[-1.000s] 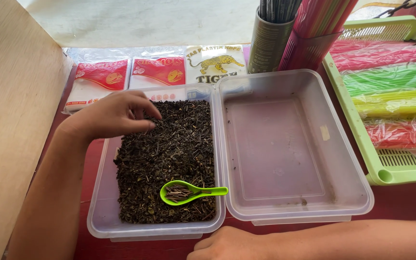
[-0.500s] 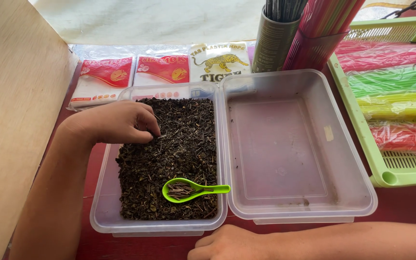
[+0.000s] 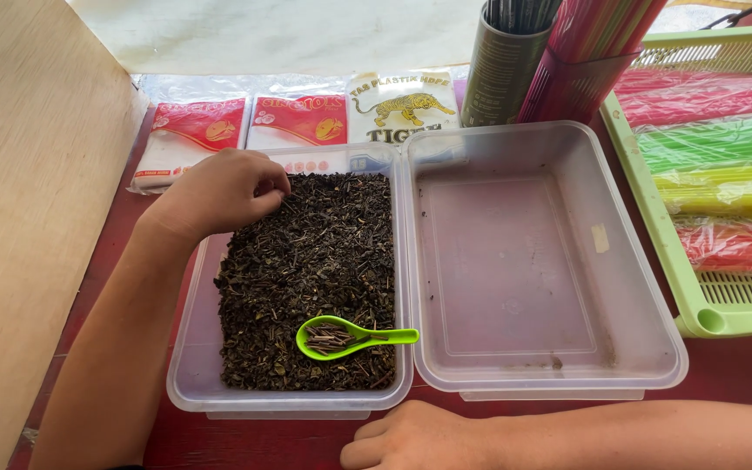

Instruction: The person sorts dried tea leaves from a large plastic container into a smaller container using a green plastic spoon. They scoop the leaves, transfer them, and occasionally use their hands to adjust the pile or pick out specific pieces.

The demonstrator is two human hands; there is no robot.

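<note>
A clear plastic tub holds a bed of dark dried leaves. My left hand reaches in from the left, fingertips pinched together in the leaves at the tub's far left corner. A small green scoop lies on the leaves near the front with a few pale stems in its bowl. My right hand rests curled on the red table in front of the tub, holding nothing. The tub's clear lid lies upturned right beside it.
Two red-and-white sachets and a white pack of plastic bags lie behind the tub. A dark tin and a red holder stand at the back. A green tray of coloured packets sits right; a wooden board borders the left.
My left hand has slid a little toward me and its fingertips have closed down into the leaves. The right hand and the scoop have stayed where they were.
</note>
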